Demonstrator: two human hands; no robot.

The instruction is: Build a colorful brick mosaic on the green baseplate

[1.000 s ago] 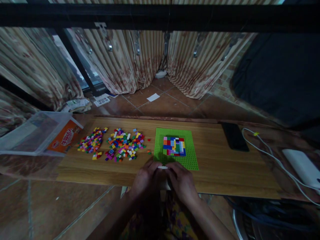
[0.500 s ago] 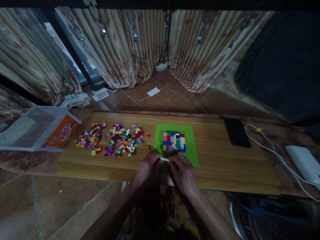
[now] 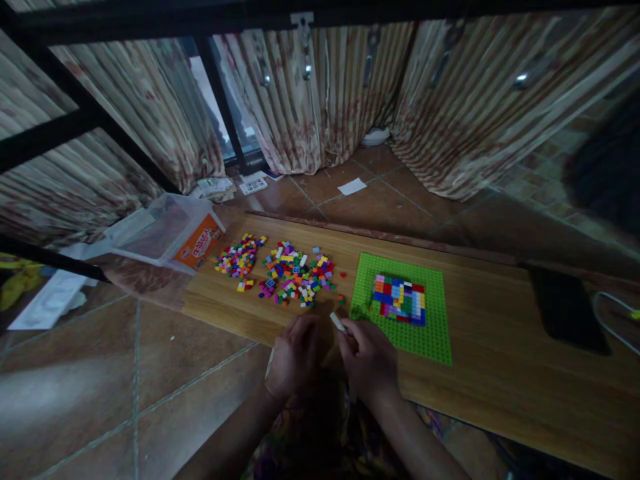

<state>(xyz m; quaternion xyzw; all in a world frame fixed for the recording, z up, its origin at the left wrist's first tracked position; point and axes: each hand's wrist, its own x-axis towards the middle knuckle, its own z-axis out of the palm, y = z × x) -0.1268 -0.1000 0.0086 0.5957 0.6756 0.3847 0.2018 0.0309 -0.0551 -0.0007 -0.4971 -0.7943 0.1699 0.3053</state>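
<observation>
My right hand [image 3: 373,357] pinches a long white building brick [image 3: 337,323] between thumb and fingers, just above the near edge of the board. My left hand [image 3: 294,357] is beside it on the left, apart from the brick, with its fingers curled in; whatever they may hold is hidden. To the right of the brick lies a green baseplate [image 3: 435,340] carrying a low block of multicoloured bricks [image 3: 400,300]. Loose bricks [image 3: 295,273] are spread left of the baseplate, with a denser pile [image 3: 239,259] beyond them.
A clear plastic box [image 3: 165,227] with an orange label stands at the left end of the wooden board [image 3: 480,373]. A black phone [image 3: 567,310] lies at the right, near a white cable [image 3: 613,327]. Striped curtains [image 3: 310,107] hang behind.
My view has turned left. The hands have drawn apart: the left one no longer touches the white brick, which the right hand keeps, now left of the baseplate.
</observation>
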